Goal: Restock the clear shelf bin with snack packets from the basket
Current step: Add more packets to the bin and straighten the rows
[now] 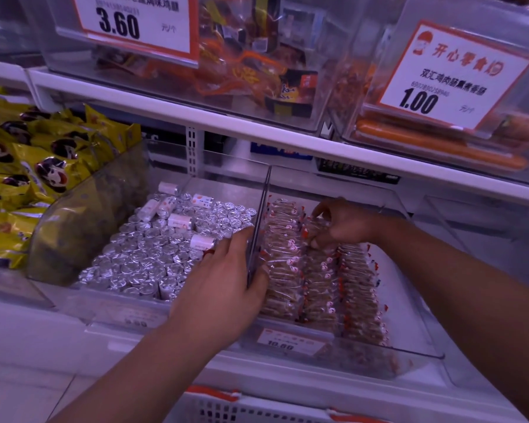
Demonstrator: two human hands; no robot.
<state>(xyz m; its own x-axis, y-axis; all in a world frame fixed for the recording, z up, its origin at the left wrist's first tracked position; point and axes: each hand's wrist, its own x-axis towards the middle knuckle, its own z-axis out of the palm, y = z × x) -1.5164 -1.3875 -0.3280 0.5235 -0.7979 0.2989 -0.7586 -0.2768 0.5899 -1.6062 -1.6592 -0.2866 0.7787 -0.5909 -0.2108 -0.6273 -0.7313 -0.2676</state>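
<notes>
Left grip (226, 288) clasps the divider wall (261, 215) of the clear shelf bin (422, 340), thumb inside it touching the snack packets (283, 288). Right grip (338, 225), fingers curled, appears to pinch one packet at the far end of the middle row. Three rows of packets fill the bin; bare floor lies right of that grip. Left of the divider stand foil-capped rolls (153, 257), too many to count. One basket (257, 407) sits below both wrists.

My bare arms and hands

My left hand (223, 288) and right hand (339, 227) wore no gloves; both forearms were sleeveless, and a thin ring perhaps sat on one right finger.
</notes>
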